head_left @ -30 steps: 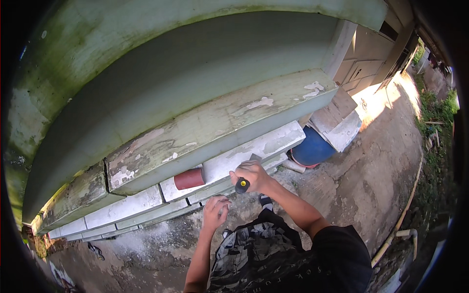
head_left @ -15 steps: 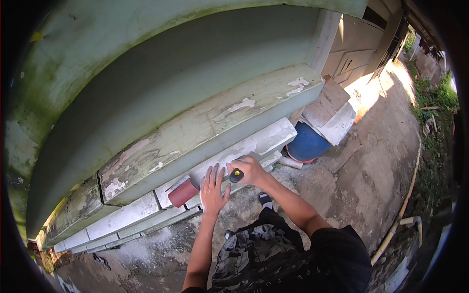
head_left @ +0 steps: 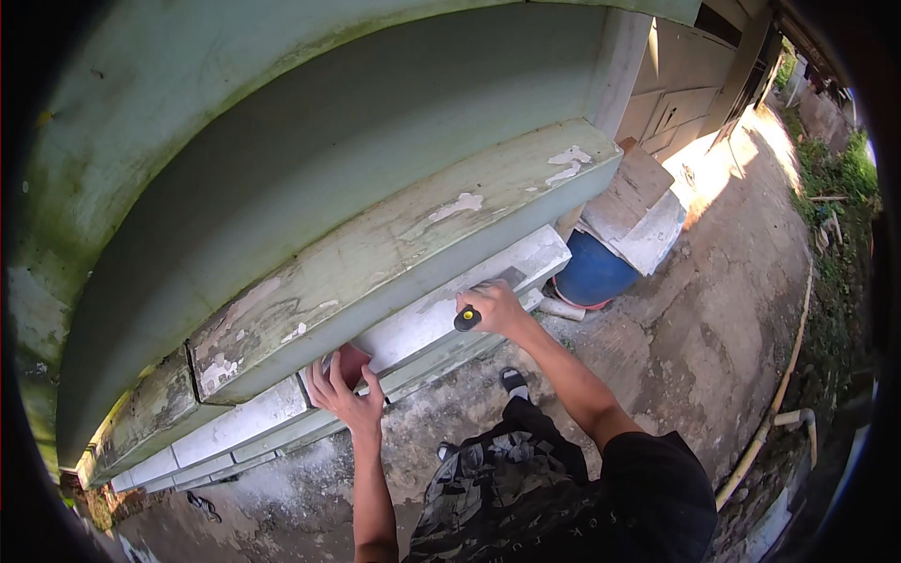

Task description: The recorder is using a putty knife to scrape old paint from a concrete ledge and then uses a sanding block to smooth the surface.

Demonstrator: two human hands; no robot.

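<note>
My left hand (head_left: 349, 399) reaches over a sheet of dull red sandpaper (head_left: 354, 364) lying on the lower white ledge (head_left: 422, 324). Its fingers curl along one side and the thumb along the other, so most of the sheet is covered. Farther right on that ledge, my right hand (head_left: 493, 305) is closed round a scraper (head_left: 467, 319). The black handle with a yellow end points back toward me. Past the knuckles a grey blade-like part shows against the ledge, partly hidden by the hand.
Above runs a thicker green ledge (head_left: 404, 239) with peeling paint, under a curved green wall recess (head_left: 375, 141). At the ledges' right end stands a blue drum (head_left: 596, 269) topped with boards (head_left: 631, 202). A pale pipe (head_left: 771, 403) edges the concrete floor on the right.
My left hand has moved left, from lying flat on the ledge onto the red sandpaper. My right hand has slid slightly right and up along the ledge with the scraper.
</note>
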